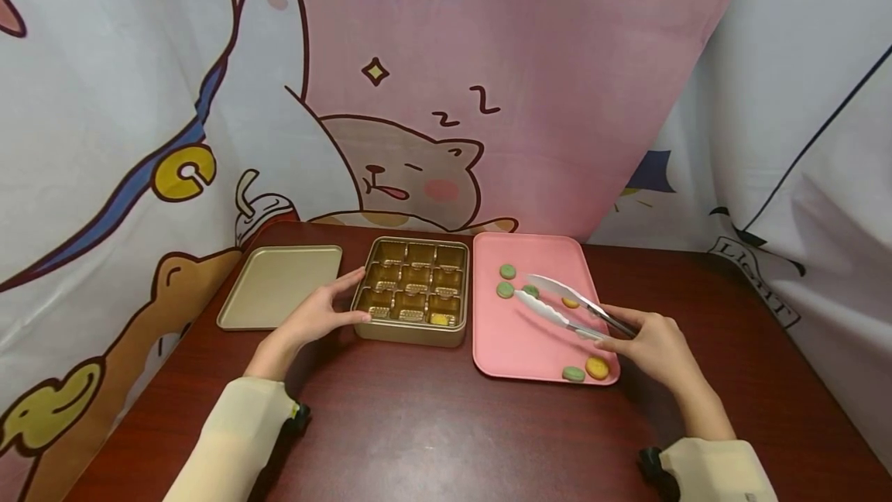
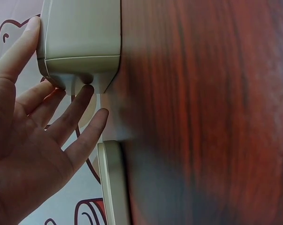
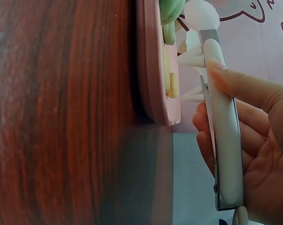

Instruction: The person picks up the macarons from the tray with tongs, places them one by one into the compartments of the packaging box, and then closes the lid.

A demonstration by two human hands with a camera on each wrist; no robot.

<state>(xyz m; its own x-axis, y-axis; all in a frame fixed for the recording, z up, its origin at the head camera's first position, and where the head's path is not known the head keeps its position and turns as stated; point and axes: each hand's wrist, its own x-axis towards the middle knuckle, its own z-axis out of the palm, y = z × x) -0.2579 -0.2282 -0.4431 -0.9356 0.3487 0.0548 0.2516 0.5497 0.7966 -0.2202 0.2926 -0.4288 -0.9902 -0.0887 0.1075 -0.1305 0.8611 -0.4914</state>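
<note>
My left hand [image 1: 312, 324] rests against the left side of a gold tin [image 1: 411, 334], thumb at its front-left rim and fingers fairly straight. Inside the tin, a gold divider forms several square compartments; a yellow piece [image 1: 440, 319] sits in the front-right one. My right hand [image 1: 655, 347] grips a pair of tongs [image 3: 225, 140], thumb on one arm and fingers on the other side. Their white tips stand apart over the pink tray [image 1: 516, 347], with a green macaron [image 1: 531, 290] showing between them. Nearby lie another green macaron [image 1: 505, 290] and a yellow one [image 1: 597, 367].
A flat gold lid [image 1: 279, 289] lies left of the tin. The tin and tray stand side by side on the dark wooden table [image 1: 418, 424]. A cartoon-printed cloth [image 1: 543, 84] hangs along the back and sides.
</note>
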